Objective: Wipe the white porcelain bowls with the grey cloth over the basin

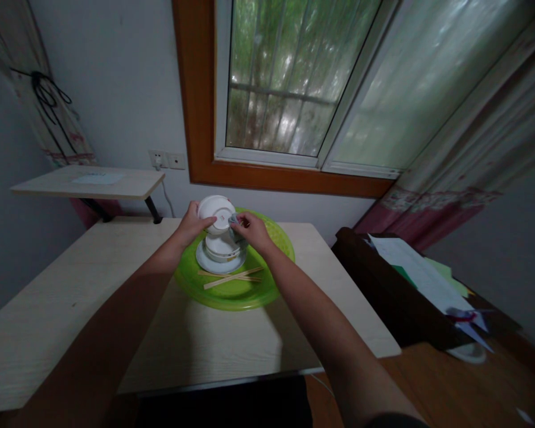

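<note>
My left hand [192, 224] grips a white bowl [216, 213] by its rim, tilted so its underside faces me, above the green tray [249, 291]. My right hand [252, 230] is closed on a small grey cloth [233, 221] pressed against the bowl's base. Under the bowl stands a stack of white bowls [220, 246] on a white plate [205, 260]. Wooden chopsticks [232, 276] lie on the tray in front of the stack.
The tray sits on a light wooden table [71, 309]. A small raised shelf [89, 181] stands at the back left. A dark cabinet with papers [419, 273] is on the right. A window and a curtain fill the wall behind.
</note>
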Available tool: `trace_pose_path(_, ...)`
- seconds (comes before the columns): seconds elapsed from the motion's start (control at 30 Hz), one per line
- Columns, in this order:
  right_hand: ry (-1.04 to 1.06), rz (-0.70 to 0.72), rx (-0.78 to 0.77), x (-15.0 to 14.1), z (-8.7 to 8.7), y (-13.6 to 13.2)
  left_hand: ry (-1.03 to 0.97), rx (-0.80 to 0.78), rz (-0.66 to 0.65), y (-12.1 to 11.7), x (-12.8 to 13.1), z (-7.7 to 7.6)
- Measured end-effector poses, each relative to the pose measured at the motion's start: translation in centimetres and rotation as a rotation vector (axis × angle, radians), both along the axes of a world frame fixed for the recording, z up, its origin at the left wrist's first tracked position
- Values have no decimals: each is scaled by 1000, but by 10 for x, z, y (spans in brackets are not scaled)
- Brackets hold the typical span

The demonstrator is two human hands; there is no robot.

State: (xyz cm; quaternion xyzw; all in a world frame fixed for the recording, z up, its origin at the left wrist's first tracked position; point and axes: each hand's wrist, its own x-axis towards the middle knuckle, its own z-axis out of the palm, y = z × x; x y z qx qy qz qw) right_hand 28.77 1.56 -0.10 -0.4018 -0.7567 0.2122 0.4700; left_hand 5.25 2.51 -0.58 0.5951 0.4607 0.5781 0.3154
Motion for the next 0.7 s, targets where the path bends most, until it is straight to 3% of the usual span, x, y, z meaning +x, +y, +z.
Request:
trace_pose_path(0.1,-22,-7,48,-1,1,-3,16,-10,15,0,1,0)
trace_pose_path(0.2,6,-110,85,0,4,-3,20,-12,45,-2,2,2)
trace_pose_path(0.43,116,-368,-32,8,9,0,43,-59,80,-6,3,8)
trace_pose_path(0.7,232,-237,4,2,11,-2,47,-76,54,-9,5,8)
